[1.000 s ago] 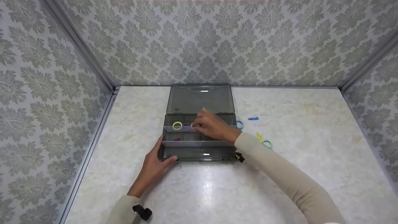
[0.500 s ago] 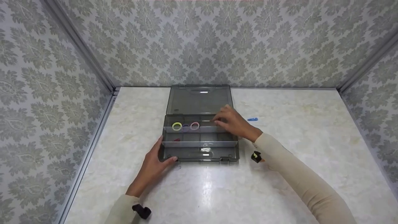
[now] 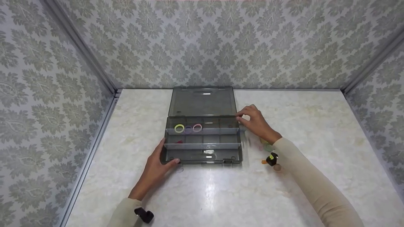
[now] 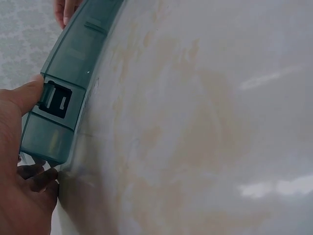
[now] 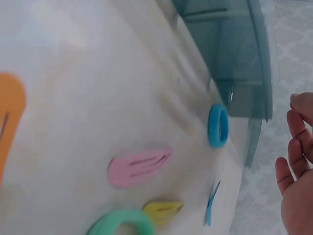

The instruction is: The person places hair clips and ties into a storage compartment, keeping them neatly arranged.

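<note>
A transparent dark-grey organizer box [image 3: 203, 161] lies with its lid [image 3: 202, 102] folded back. My left hand [image 3: 156, 164] grips its front left corner, thumb on the front edge and fingers along the side. In the left wrist view the thumb lies beside a black latch [image 4: 56, 100]. A yellow hair tie [image 3: 175, 127], a purple one [image 3: 188, 131] and a pink one [image 3: 194, 127] sit in the back row, and a red piece [image 3: 179, 142] in the middle row. My right hand [image 3: 256, 123] is over the box's back right edge, fingers loosely bent, nothing visible in them.
Right of the box, the right wrist view shows a blue hair tie [image 5: 212, 126], a pink snap clip [image 5: 139, 169], a yellow clip [image 5: 162, 211], a blue clip [image 5: 211, 203], a mint hair tie [image 5: 105, 225] and an orange clip [image 5: 10, 107]. Patterned walls surround the table.
My right hand has let go of the pink hair tie in the back row and moved right, across the box to its right edge. My left hand has stayed in place.
</note>
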`<state>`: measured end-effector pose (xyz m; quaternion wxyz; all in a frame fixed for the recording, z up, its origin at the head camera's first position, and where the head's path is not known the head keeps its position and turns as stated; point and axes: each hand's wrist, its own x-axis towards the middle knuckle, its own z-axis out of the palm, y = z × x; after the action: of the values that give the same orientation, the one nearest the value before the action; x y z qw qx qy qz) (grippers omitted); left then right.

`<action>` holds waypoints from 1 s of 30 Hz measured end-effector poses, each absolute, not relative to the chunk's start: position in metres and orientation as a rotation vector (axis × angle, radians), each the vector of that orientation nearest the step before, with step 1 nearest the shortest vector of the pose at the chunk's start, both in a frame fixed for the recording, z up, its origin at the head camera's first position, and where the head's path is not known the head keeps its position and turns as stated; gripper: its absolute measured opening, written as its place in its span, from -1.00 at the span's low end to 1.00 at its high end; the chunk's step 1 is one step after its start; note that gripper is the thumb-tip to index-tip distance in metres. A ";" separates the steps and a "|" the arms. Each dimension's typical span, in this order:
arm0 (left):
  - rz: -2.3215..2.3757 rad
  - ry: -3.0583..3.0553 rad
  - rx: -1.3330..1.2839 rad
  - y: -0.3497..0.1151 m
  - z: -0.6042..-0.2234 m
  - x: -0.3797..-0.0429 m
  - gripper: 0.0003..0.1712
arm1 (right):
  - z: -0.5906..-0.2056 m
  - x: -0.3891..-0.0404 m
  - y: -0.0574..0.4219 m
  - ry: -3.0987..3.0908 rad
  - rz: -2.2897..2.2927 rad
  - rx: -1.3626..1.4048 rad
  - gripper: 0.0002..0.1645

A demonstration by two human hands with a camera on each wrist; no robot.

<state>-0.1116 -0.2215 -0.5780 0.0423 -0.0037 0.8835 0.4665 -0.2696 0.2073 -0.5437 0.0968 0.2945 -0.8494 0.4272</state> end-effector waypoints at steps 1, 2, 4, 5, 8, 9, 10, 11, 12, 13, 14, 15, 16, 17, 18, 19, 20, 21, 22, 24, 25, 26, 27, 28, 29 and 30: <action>1.432 2.702 -0.005 -0.222 -0.578 -0.111 0.30 | -0.545 -0.270 0.211 -2.518 1.269 0.850 -0.85; 1.432 2.702 -0.002 -0.222 -0.579 -0.111 0.30 | -0.546 -0.270 0.214 -2.520 1.264 0.830 -0.85; 1.428 2.700 -0.005 -0.222 -0.580 -0.111 0.29 | -0.549 -0.270 0.220 -2.531 1.260 0.792 -0.84; 1.427 2.699 -0.008 -0.222 -0.580 -0.111 0.30 | -0.550 -0.270 0.223 -2.536 1.259 0.779 -0.84; 1.426 2.690 -0.007 -0.223 -0.582 -0.111 0.29 | -0.553 -0.269 0.232 -2.545 1.276 0.737 -0.83; 1.434 2.684 -0.006 -0.223 -0.583 -0.110 0.29 | -0.553 -0.268 0.235 -2.546 1.289 0.724 -0.83; 1.441 2.679 -0.004 -0.224 -0.583 -0.110 0.29 | -0.554 -0.267 0.239 -2.548 1.299 0.709 -0.82; 1.448 2.674 -0.004 -0.224 -0.584 -0.110 0.30 | -0.555 -0.267 0.242 -2.549 1.308 0.693 -0.82; 1.452 2.671 -0.003 -0.225 -0.584 -0.109 0.30 | -0.556 -0.266 0.245 -2.546 1.317 0.680 -0.82; 1.456 2.667 -0.008 -0.225 -0.584 -0.109 0.30 | -0.557 -0.266 0.249 -2.544 1.319 0.667 -0.82; 1.455 2.667 -0.010 -0.225 -0.585 -0.109 0.30 | -0.558 -0.265 0.252 -2.543 1.327 0.653 -0.82; 1.451 2.669 -0.012 -0.225 -0.585 -0.109 0.30 | -0.559 -0.265 0.256 -2.542 1.329 0.641 -0.82; 1.444 2.673 -0.013 -0.226 -0.585 -0.109 0.30 | -0.560 -0.265 0.259 -2.541 1.330 0.628 -0.82; 1.441 2.675 -0.014 -0.226 -0.585 -0.109 0.30 | -0.561 -0.264 0.262 -2.540 1.332 0.618 -0.82; 1.438 2.677 -0.013 -0.226 -0.585 -0.109 0.30 | -0.562 -0.264 0.266 -2.541 1.337 0.607 -0.82; 1.438 2.679 -0.012 -0.226 -0.585 -0.109 0.30 | -0.563 -0.263 0.269 -2.546 1.338 0.594 -0.81; 1.441 2.679 -0.010 -0.226 -0.585 -0.109 0.31 | -0.564 -0.263 0.272 -2.549 1.344 0.584 -0.81; 1.444 2.680 -0.010 -0.226 -0.586 -0.109 0.31 | -0.565 -0.263 0.275 -2.552 1.351 0.573 -0.80; 1.451 2.678 -0.007 -0.226 -0.586 -0.109 0.31 | -0.566 -0.262 0.278 -2.556 1.354 0.561 -0.79; 1.461 2.678 0.003 -0.226 -0.585 -0.109 0.31 | -0.568 -0.262 0.284 -2.558 1.355 0.542 -0.78; 1.465 2.676 0.008 -0.226 -0.585 -0.109 0.30 | -0.569 -0.262 0.286 -2.556 1.354 0.531 -0.77; 1.467 2.674 0.013 -0.226 -0.586 -0.109 0.30 | -0.570 -0.262 0.289 -2.556 1.352 0.518 -0.77; 1.472 2.673 0.018 -0.226 -0.586 -0.109 0.30 | -0.572 -0.262 0.292 -2.556 1.348 0.505 -0.76; 1.474 2.673 0.023 -0.226 -0.586 -0.109 0.30 | -0.573 -0.262 0.294 -2.561 1.341 0.487 -0.76; 1.475 2.674 0.025 -0.226 -0.586 -0.110 0.30 | -0.574 -0.262 0.297 -2.570 1.334 0.469 -0.75; 1.477 2.672 0.026 -0.225 -0.586 -0.110 0.30 | -0.575 -0.263 0.299 -2.581 1.328 0.447 -0.75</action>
<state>-0.1098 -0.2254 -0.5858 0.0442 0.0084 0.8744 0.4832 -0.2626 0.2988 -0.5755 0.1021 0.1515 -0.8742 0.4498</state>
